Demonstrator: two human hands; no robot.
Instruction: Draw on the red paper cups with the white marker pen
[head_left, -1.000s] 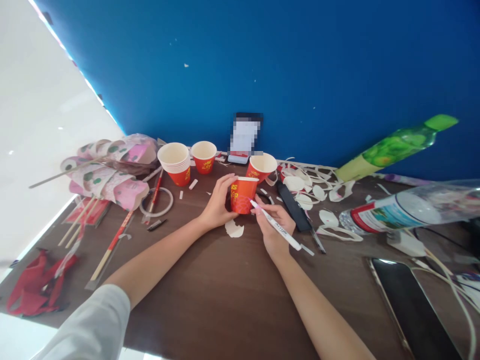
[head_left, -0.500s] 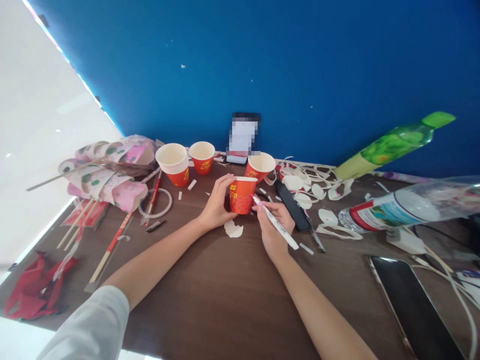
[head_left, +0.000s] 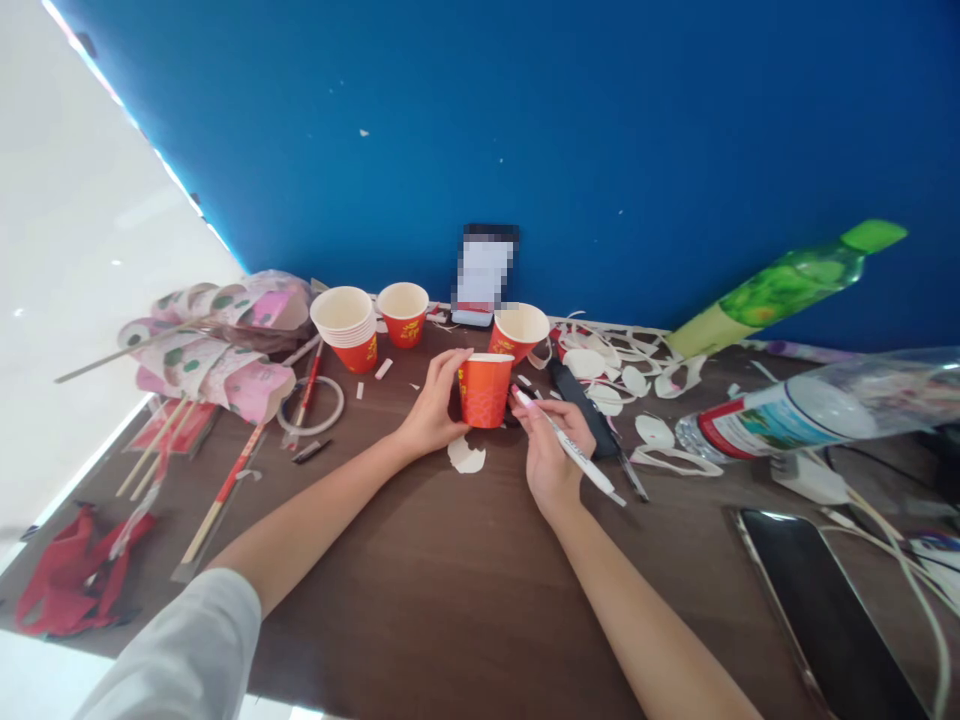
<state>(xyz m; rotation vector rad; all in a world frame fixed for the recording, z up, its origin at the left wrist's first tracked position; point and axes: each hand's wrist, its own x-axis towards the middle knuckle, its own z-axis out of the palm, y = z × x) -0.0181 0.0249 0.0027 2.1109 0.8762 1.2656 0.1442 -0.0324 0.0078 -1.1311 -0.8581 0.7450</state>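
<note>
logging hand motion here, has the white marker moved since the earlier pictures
Yes: the white marker has shifted right, farther from the torn paper scrap on the table.

Cannot read the print on the white marker (head_left: 592,474): too small and smeared. Hard to judge any contact between marker and front cup (head_left: 487,395). No view of that cup's back, beside the left fingers (head_left: 446,370), or of its inner bottom. No making out the whole of the black case (head_left: 571,385) behind the right fingers (head_left: 574,420), or the base of the rear cup (head_left: 519,326) behind the front one. Unreadable, broken into blocks: the screen of the upright phone (head_left: 484,265). Cut off below: flat phone (head_left: 825,610) and pale sleeve (head_left: 187,640); at the right edge: clear bottle (head_left: 780,415).
</note>
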